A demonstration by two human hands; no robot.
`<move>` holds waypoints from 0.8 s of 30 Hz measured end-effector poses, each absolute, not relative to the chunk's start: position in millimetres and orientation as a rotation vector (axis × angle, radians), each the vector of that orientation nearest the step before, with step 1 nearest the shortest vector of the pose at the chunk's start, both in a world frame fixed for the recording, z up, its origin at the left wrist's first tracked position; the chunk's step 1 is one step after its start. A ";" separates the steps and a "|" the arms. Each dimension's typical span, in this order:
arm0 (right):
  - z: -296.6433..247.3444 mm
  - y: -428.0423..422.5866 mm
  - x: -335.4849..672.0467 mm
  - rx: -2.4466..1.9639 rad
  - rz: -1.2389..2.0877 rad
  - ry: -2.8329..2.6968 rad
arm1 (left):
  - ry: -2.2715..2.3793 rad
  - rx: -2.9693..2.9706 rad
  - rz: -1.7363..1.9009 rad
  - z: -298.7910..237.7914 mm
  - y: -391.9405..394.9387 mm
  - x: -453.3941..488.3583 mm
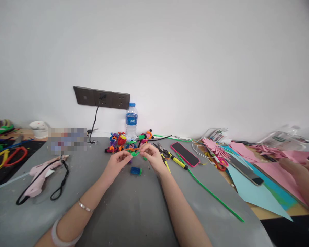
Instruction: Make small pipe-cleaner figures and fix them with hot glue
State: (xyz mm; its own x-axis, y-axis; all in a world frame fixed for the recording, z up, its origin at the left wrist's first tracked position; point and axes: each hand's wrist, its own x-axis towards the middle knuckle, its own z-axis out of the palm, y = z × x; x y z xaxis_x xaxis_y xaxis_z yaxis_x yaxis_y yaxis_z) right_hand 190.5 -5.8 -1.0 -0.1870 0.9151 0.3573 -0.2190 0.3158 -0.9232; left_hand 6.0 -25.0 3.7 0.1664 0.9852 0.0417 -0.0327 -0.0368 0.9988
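A short bent piece of green pipe cleaner [135, 154] stretches between my fingertips, above the grey mat [113, 212]. My left hand [119, 162] pinches its left end, and my right hand [152, 158] has thumb and fingers closed on the right end. Below them lies a small blue fuzzy piece [135, 171] with a green edge. Several colourful pipe-cleaner figures stand or lie just behind my hands, among them a red one with a yellow face [122, 138]. My fingers partly hide some of these.
Yellow-and-black pliers [178, 161], a pink-edged phone [185, 153] and a long green pipe cleaner [213, 193] lie right. A pink glue gun [39, 176] with a black cord lies left. A water bottle [132, 120] stands by the wall. Another person's hand [297, 176] touches pink paper.
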 end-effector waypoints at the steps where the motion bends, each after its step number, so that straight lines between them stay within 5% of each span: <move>1: -1.3 -5.6 190.5 -0.696 1.183 -1.378 | 1.051 1.281 1.125 3.2 -24.7 5.7; 24: -0.4 -6.7 190.3 -0.722 1.196 -1.359 | 1.059 1.312 1.144 8.8 -25.9 6.3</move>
